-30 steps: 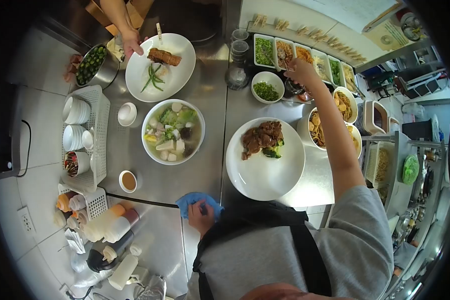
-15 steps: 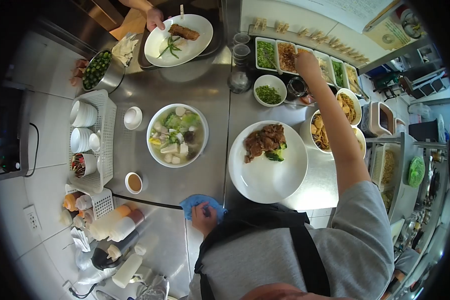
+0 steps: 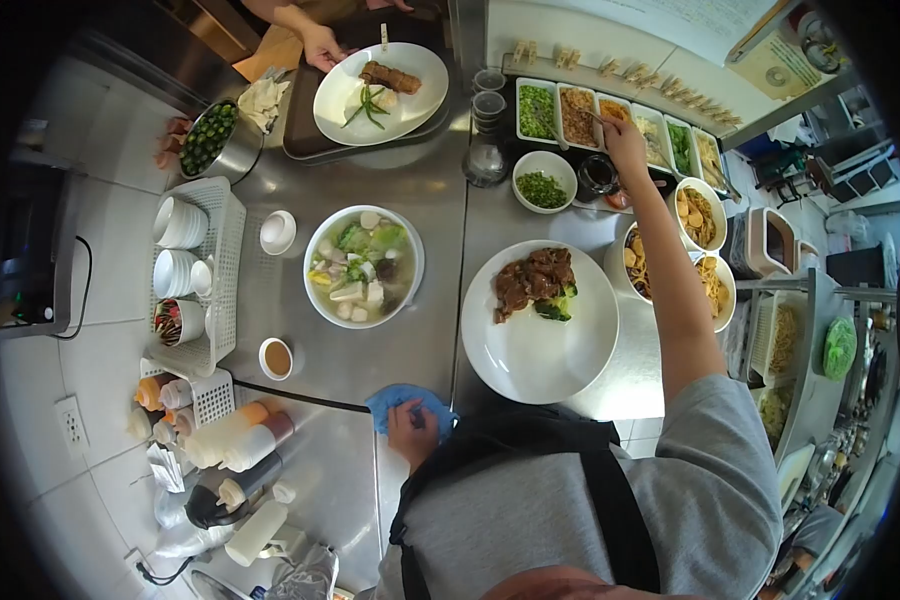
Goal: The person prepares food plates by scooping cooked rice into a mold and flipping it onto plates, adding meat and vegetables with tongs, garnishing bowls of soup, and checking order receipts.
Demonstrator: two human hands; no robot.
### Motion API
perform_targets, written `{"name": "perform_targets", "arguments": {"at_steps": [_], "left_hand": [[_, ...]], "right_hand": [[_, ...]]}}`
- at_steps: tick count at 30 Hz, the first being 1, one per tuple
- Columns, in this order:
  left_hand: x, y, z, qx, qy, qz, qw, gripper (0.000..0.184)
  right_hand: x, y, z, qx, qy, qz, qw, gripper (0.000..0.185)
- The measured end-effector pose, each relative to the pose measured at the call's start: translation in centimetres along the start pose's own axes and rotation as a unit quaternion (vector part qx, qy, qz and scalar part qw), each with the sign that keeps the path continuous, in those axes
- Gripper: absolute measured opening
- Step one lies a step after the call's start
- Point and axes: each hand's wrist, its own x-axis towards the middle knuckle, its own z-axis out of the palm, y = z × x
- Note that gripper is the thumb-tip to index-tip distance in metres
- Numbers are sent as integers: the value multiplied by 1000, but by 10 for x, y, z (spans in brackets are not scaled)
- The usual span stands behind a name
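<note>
My right hand (image 3: 622,143) is closed around the handle of a spoon (image 3: 592,116), over the row of white topping containers (image 3: 576,143) at the back. The spoon's bowl is hard to make out. With curled fingers, my left hand (image 3: 412,430) grips a blue cloth (image 3: 382,406) at the counter's front edge. Between my arms lies a large white plate (image 3: 500,355) with browned sliced meat (image 3: 535,282) and broccoli (image 3: 560,306) in its upper part. Left of it stands a white bowl of soup (image 3: 362,268) with tofu and vegetables.
Another person's hand (image 3: 322,47) holds an oval plate (image 3: 425,75) above a dark tray (image 3: 298,128). Chopped greens (image 3: 542,188) and noodle bowls (image 3: 722,262) flank my right arm. A basket of cups (image 3: 228,270), a sauce cup (image 3: 275,358) and squeeze bottles (image 3: 232,436) line the left.
The other person's oval plate has shifted right and slightly down, showing more of the tray. My right hand has moved slightly, and the spoon now shows. My left hand stays on the cloth.
</note>
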Motion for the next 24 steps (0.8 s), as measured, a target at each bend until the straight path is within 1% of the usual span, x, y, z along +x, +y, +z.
{"name": "perform_targets", "arguments": {"at_steps": [3, 6, 7, 9, 10, 13, 14, 15, 16, 19, 22, 24], "left_hand": [[-2, -4, 1, -10, -2, 3, 1000, 17], [-2, -6, 2, -3, -3, 11, 1000, 17], [-1, -3, 0, -7, -4, 10, 1000, 17], [1, 2, -3, -10, 0, 1, 1000, 17], [1, 2, -3, -15, 4, 3, 1000, 17], [2, 3, -5, -29, 10, 0, 1000, 16], [2, 5, -7, -34, 6, -9, 999, 16], [3, 8, -10, -40, 1, -15, 999, 15], [3, 10, -12, -44, 2, -18, 999, 15], [4, 11, -13, -57, 4, -22, 998, 14], [3, 6, -13, -68, 9, -18, 998, 15], [1, 6, -13, -77, 16, -10, 997, 15]], "right_hand": [[-18, -20, -19, -3, 4, 10, 1000, 25], [-31, -39, -35, -35, 0, -37, 999, 24], [-40, -51, -41, -26, -5, -64, 998, 23], [-62, -81, -47, -3, -21, -123, 992, 23], [-74, -101, -49, -18, -67, -93, 993, 23], [-108, -129, -23, 92, -127, -244, 957, 22], [-122, -141, -9, 115, -160, -236, 952, 21], [-139, -160, 0, 73, -186, -249, 948, 20], [-149, -166, 19, 86, -210, -300, 927, 24], [-184, -197, 44, -31, -152, -479, 864, 35], [-179, -209, 40, -130, -92, -555, 816, 43], [-159, -214, 6, -143, -90, -489, 856, 43]]}}
